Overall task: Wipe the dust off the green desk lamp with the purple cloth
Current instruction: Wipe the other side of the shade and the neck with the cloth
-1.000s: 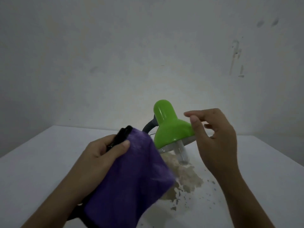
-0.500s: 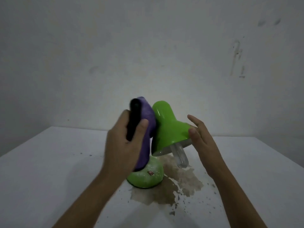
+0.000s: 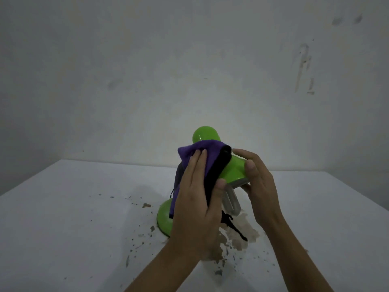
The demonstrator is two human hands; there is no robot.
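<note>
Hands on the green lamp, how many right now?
2. The left hand presses the purple cloth against the lamp shade; the right hand grips the shade's right rim.

A dim room: scuffed pale wall (image 3: 189, 60) behind a white table (image 3: 63, 207), stained brown, perhaps chipped.
</note>
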